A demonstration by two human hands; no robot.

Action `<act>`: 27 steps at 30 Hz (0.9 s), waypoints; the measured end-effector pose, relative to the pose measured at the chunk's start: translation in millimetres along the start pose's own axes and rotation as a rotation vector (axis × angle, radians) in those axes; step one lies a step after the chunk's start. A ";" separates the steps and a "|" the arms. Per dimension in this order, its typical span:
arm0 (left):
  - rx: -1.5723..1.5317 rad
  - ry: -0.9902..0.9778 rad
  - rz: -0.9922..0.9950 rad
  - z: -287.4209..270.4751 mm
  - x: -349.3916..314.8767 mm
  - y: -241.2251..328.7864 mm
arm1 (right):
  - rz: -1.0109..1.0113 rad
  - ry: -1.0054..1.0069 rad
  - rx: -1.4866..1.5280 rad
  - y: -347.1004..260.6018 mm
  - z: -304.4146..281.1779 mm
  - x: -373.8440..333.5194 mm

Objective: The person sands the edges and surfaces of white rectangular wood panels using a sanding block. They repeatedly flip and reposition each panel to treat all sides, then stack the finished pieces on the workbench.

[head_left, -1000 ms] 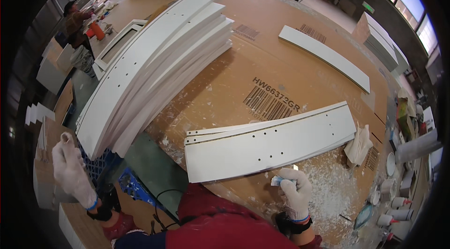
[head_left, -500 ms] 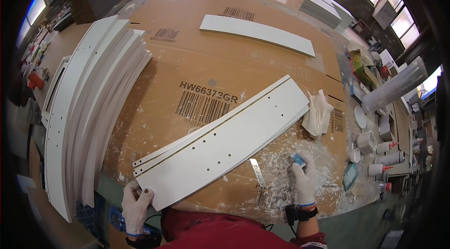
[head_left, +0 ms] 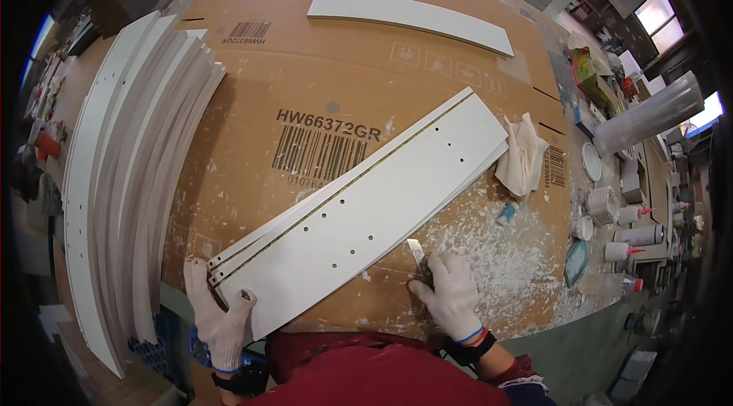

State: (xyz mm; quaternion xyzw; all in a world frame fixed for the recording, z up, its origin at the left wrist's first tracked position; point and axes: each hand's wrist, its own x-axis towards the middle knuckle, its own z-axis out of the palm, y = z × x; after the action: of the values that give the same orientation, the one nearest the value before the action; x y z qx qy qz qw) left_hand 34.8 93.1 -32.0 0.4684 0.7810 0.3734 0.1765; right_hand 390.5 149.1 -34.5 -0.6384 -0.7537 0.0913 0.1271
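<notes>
The left hand (head_left: 221,314), in a pale glove, has its thumb and fingers spread apart at the lower left end of a drilled white panel (head_left: 374,203), which lies aslant over another white panel (head_left: 253,239) on a cardboard sheet (head_left: 427,112). The right hand (head_left: 452,295), also gloved, covers the lower end of a flat metal blade (head_left: 415,249) just beside the panel; whether it pinches it, I cannot tell. A small blue block (head_left: 506,213) lies near a crumpled cream cloth (head_left: 523,158).
</notes>
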 end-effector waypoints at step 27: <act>0.685 -0.627 0.241 -21.0 3.9 56.0 | 0.233 -0.152 0.601 8.0 -72.6 62.0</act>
State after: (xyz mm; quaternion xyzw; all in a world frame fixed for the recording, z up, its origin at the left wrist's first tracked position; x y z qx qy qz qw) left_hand 53.3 103.5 24.0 0.6768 0.7085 -0.0468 0.1945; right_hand 410.9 209.8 36.8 -0.6454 -0.6223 0.3710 0.2419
